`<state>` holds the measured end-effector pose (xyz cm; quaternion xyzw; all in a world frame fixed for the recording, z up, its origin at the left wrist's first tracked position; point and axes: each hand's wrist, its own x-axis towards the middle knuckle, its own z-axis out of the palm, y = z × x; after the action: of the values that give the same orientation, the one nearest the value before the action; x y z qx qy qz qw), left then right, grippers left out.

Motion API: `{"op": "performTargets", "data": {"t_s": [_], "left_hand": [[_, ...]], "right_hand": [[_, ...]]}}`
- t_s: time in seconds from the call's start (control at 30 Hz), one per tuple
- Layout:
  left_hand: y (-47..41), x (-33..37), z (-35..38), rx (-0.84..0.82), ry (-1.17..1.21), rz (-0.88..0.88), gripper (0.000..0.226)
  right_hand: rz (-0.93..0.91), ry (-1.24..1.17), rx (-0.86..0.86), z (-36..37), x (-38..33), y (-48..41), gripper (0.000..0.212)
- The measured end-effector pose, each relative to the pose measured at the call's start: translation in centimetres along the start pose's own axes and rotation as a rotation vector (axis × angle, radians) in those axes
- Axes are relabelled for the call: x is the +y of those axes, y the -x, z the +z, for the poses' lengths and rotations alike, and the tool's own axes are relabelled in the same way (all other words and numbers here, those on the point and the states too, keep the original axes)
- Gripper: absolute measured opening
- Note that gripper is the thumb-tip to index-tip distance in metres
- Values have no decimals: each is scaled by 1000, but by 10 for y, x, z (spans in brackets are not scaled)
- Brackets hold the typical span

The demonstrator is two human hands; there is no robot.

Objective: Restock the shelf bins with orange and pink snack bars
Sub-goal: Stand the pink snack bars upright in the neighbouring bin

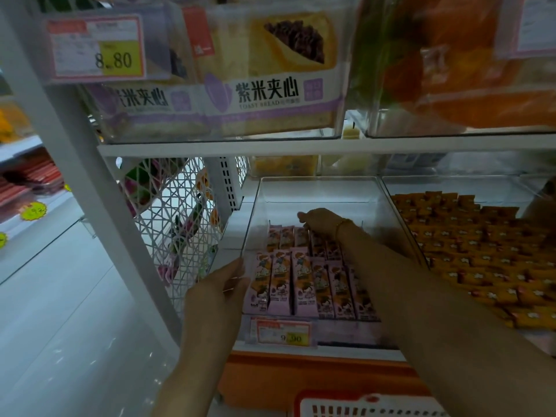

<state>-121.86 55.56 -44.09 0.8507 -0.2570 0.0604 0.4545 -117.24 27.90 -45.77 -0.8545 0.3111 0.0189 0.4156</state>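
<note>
A clear plastic bin (316, 191) on the lower shelf holds pink snack bars (301, 284) standing in two rows. To its right, a second clear bin (397, 206) is full of small orange snack bars (481, 254). My right hand (322, 221) reaches deep into the pink bin, its fingers curled down onto the bars of the back row. My left hand (222, 287) rests with straight fingers against the outer left wall of that bin, near its front corner.
The shelf above carries bins of purple toast-bread packs (264, 76) and orange packs (466, 70). A white lattice side panel (177, 224) stands left of the pink bin. A red-and-white basket (370, 406) sits below the shelf edge. White floor lies at left.
</note>
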Motion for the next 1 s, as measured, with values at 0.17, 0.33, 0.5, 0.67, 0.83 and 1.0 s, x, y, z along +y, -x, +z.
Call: {"op": "performTargets", "data": {"t_s": [0.17,0.33,0.5,0.67,0.83,1.0], "left_hand": [[1,5,1,-18,-41,26,33],[8,15,2,-48,-35,-11,37],[20,31,-2,21,-15,17,43],[34,52,-3,-6,75,32,42],[52,69,-10,-185,239,-36,35],[73,87,-13,-539,505,-202,8]], "right_hand": [[-79,-87,-64,3,-4,15,26],[-158,-212,79,-10,-4,35,24],[-246,-419,439,-24,6,75,37],[-464,-751,590,-19,4,160,22],[-438,-1101,413,-16,19,233,18],[-304,-1244,280,-9,43,279,10]]}}
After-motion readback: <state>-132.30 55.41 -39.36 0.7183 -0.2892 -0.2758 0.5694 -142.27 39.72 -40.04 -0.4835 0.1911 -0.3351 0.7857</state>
